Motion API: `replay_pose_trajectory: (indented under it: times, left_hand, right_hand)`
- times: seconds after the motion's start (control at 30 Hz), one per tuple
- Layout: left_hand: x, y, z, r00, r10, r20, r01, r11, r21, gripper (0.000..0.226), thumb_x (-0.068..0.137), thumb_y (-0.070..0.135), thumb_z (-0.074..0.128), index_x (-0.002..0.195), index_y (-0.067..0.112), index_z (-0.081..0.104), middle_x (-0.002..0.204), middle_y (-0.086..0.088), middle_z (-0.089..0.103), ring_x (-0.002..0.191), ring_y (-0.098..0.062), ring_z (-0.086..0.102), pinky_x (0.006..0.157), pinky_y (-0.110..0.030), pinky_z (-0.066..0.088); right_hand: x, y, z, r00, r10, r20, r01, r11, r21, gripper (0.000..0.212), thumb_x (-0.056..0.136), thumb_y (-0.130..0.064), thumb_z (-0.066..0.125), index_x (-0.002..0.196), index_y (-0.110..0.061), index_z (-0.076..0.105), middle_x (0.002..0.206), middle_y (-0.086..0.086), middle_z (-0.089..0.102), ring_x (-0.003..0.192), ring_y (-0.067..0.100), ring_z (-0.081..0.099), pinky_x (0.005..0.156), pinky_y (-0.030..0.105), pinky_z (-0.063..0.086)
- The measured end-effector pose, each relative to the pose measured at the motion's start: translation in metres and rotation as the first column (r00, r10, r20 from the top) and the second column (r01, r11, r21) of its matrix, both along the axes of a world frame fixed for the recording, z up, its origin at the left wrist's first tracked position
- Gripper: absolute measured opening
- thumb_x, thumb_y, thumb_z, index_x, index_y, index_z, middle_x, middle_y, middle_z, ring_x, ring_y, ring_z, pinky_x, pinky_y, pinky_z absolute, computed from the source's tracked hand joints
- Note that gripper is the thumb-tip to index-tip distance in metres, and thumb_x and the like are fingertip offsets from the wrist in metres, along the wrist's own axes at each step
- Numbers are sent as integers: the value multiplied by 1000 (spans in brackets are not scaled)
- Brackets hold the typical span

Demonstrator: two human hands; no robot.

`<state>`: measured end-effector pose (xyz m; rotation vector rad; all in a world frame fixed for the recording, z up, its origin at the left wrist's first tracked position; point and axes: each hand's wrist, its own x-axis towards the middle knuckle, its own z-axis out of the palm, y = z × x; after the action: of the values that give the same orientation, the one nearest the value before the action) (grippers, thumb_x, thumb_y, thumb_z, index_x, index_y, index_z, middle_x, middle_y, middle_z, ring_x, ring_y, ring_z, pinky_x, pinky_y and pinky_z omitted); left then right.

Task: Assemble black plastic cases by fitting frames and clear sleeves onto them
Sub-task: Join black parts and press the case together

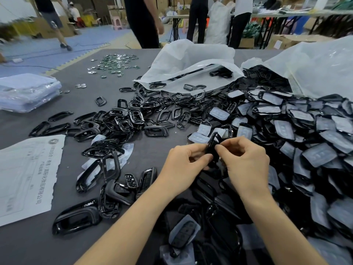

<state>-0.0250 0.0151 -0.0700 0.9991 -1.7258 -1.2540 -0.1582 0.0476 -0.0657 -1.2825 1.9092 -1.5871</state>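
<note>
At the frame's centre, the left hand (183,161) and right hand (246,159) each held a pinching grip on one black case (213,142). Loose frames (133,116) littered the surface (152,150) at left.

Your fingers cover most of the black case (213,148) that your left hand (183,163) and right hand (246,161) pinch, so its fit can't be read. The printed sheet (28,175) and the clear packet stack (28,94) run off the left edge. The small shiny pieces (114,64) far up the worktop (149,153) are too small to tell apart.
</note>
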Motion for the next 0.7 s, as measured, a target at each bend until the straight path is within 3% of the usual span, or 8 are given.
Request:
replay_pose_trajectory:
  times: [0.2,0.47,0.57,0.7]
  left_hand:
    - [-2,1,2,986,-54,-160,78,986,148,25,92,-2,58,103,18,69,88,-1,74,72,-5,68,67,-16,54]
    - [-2,1,2,977,-105,-184,134,979,156,28,94,-3,54,99,21,68,82,9,74,71,-2,68,67,-14,53]
    - [-2,0,2,975,-119,-188,148,978,146,30,94,-4,52,104,20,66,86,6,74,74,-4,69,69,-16,54]
    - [-3,0,2,968,-131,-214,165,975,151,29,95,-6,49,109,15,65,90,1,73,77,-5,69,70,-18,55]
  right_hand:
    - [-5,-6,-5,978,25,208,-26,1000,5,14,78,-15,74,66,-20,68,55,-10,65,54,4,57,60,24,45]
    - [-4,-6,-5,965,32,259,-25,999,-32,14,78,-16,74,67,-20,67,55,-11,64,51,2,55,54,24,46]
    - [-2,-5,-4,955,43,294,-31,999,-45,14,82,-14,71,70,-19,65,53,-11,63,46,2,55,46,23,48]
    - [1,-3,-2,953,58,296,-42,997,-62,14,84,-12,69,73,-19,62,54,-11,62,46,2,54,45,20,46]
